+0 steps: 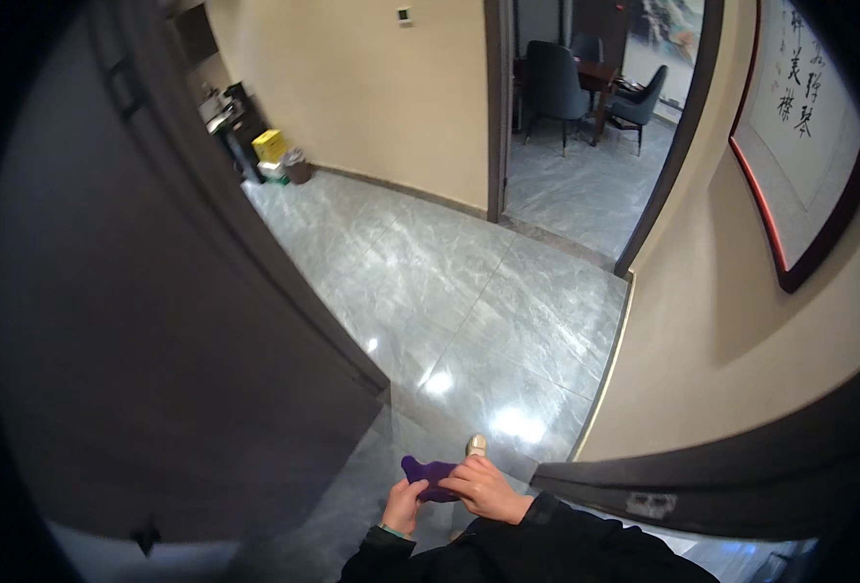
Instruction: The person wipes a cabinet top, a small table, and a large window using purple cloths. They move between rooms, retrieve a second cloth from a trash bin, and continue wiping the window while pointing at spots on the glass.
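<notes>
A purple cloth [437, 474] is held between both hands in front of my body, low in the head view. My left hand [403, 503] pinches its left part between thumb and fingers, and one corner sticks up beyond the fingers. On the other side, my right hand [482, 490] grips the cloth's right end, hiding part of it. A light-coloured shoe [477, 444] shows just past my right hand.
A dark door [182, 328] stands at the left and a dark door frame [619, 477] at the right. Grey marble tiles [459, 306] run ahead to a doorway with chairs [555, 84]. A yellow box [270, 146] and a bin [297, 167] sit by the wall; a framed scroll [802, 153] hangs right.
</notes>
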Demonstrator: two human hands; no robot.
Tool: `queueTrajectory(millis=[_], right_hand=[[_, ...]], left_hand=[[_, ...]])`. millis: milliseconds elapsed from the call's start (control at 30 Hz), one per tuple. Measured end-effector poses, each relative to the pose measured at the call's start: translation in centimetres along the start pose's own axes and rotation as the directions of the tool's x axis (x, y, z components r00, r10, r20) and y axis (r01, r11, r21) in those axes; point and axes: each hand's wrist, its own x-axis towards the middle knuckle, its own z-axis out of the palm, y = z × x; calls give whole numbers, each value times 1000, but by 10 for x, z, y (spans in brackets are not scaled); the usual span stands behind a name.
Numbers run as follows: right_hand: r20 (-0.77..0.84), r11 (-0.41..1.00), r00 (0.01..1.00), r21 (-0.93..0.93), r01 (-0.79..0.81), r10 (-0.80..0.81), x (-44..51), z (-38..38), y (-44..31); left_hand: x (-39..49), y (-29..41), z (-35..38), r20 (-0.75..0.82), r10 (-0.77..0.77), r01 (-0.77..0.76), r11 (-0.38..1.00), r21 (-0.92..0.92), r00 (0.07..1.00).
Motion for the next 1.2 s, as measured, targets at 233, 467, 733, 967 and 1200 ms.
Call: queueTrajectory(millis=[233,467,733,967,1200], right_hand=[[-154,988,980,100,-114,129,133,-32,122],[57,302,934,938,-171,352,311,-131,210],[258,594,846,618,-515,466,483,-113,329],[237,66,905,959,-277,353,694,-197,396],[208,239,812,890,-389,545,857,-185,518]], left_hand=[[166,124,22,-154,80,-55,986,156,985],[242,303,92,103,707,-703,656,275,700],[437,451,116,13,536,-519,811,270,844],[620,599,70,339,746,-408,618,-672,573],[792,647,77,374,206,55,812,-581,904]])
